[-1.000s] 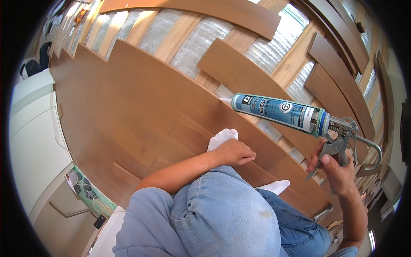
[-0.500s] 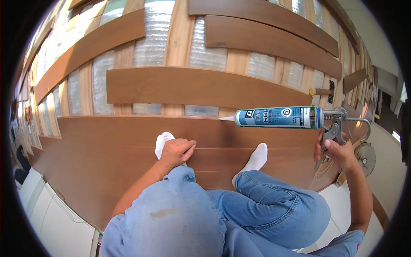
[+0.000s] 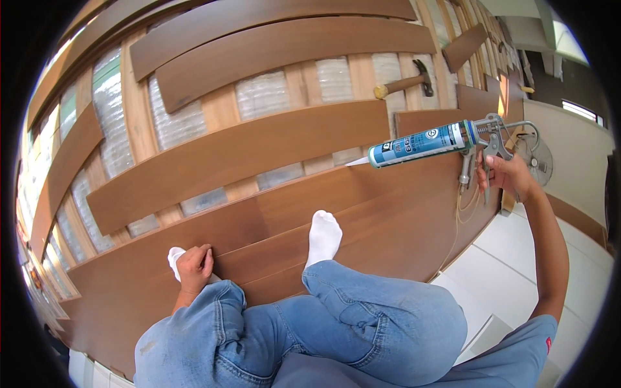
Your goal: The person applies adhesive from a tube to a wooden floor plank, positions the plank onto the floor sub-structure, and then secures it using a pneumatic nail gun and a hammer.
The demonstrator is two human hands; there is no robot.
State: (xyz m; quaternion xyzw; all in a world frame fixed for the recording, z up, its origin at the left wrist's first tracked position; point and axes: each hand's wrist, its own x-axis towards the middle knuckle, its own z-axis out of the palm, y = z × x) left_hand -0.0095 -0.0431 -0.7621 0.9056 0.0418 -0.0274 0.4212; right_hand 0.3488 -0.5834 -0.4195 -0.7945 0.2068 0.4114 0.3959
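Observation:
My right hand [image 3: 508, 174] grips the handle and trigger of a caulking gun [image 3: 495, 129] loaded with a blue cartridge [image 3: 420, 143]. The gun lies nearly level, and its white nozzle [image 3: 358, 161] points left, close above the far edge of the laid brown floorboards [image 3: 310, 197]. I cannot tell whether the tip touches. Curled into a loose fist, my left hand [image 3: 196, 264] rests by my left foot, with nothing visible in it. Just beyond the nozzle a loose floorboard [image 3: 246, 165] lies across pale wooden battens [image 3: 223, 113].
Beyond are more loose boards [image 3: 291, 61] over battens with clear plastic sheeting between. A claw hammer [image 3: 407, 84] lies across the battens. At the right stand a fan [image 3: 535, 161] and an air tool [image 3: 466, 171] with a thin hose. White tiles [image 3: 498, 258] border the boards.
The view has swung to the right, bringing the hammer, fan and air tool further in. The caulking gun now tilts slightly, nozzle end lower. My left hand stays closed beside my foot.

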